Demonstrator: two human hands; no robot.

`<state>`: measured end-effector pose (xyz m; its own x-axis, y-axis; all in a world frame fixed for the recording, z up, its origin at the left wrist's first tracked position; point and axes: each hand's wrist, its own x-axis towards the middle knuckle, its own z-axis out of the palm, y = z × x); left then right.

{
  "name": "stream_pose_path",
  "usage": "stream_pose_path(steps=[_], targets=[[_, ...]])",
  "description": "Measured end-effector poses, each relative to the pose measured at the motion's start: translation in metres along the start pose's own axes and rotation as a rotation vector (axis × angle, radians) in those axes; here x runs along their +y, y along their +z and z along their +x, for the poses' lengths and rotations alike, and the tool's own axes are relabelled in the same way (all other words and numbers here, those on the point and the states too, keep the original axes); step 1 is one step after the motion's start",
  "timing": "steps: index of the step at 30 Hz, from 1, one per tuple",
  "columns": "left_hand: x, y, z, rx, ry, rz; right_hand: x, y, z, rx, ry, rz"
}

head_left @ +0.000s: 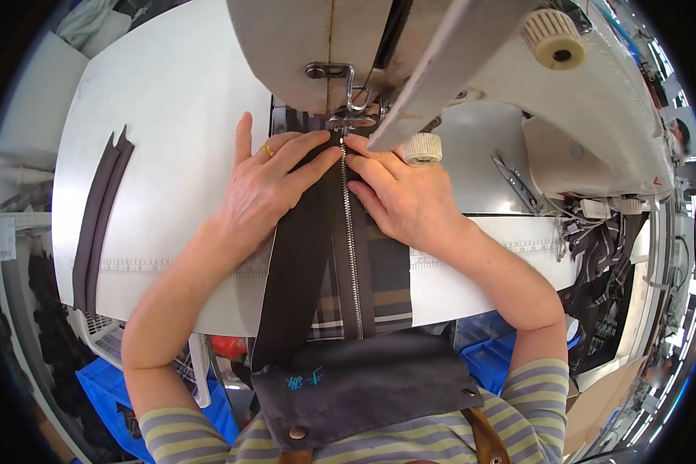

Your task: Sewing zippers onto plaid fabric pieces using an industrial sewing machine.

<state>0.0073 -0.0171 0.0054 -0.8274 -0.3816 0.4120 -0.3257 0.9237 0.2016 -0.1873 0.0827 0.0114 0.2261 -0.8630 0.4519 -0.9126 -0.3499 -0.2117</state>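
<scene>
My left hand (278, 174) rests open on a dark fabric strip (294, 294), fingers spread, a gold ring on one. Its two longest fingertips press beside a metal zipper (351, 255), just before the presser foot (348, 122) of the sewing machine (294, 39). My right hand (394, 185) lies open on the zipper's other side, fingers slightly bent on the tape and the thumb apart, lower down. Plaid fabric (390, 286) lies under the zipper's right tape. What is under my fingertips is partly hidden.
Two dark fabric strips (100, 224) lie on the left of the white table (162, 100). Thread snips (516, 182) rest right of the needle area. Fabric scraps (603, 247) pile at the right. Blue bins (491, 363) and a white basket (108, 336) sit below the front edge.
</scene>
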Motion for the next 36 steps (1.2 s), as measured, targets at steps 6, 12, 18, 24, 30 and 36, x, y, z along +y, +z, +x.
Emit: stream_pose_path(steps=[6,12,18,24,30,36], targets=[[0.0000,-0.0001,0.0006,0.003,0.001,0.045,0.0018,0.0016,-0.0001,0.001,-0.011,0.016],[-0.0005,-0.0063,0.0035,-0.037,0.010,0.031,0.0023,-0.0010,0.0014,0.003,-0.015,0.012],[0.0020,-0.0053,-0.0012,-0.060,0.009,0.042,0.0001,-0.0013,0.0012,0.007,-0.012,0.005],[0.0026,-0.0016,-0.0023,-0.027,0.013,0.052,-0.0009,-0.0014,0.0004,-0.007,-0.005,-0.007],[0.0041,-0.0009,-0.0017,-0.001,0.019,0.074,-0.0003,-0.0019,0.0019,-0.002,-0.006,-0.010],[0.0054,-0.0011,-0.0024,0.014,0.035,0.098,0.0000,-0.0019,0.0015,-0.011,-0.010,0.001]])
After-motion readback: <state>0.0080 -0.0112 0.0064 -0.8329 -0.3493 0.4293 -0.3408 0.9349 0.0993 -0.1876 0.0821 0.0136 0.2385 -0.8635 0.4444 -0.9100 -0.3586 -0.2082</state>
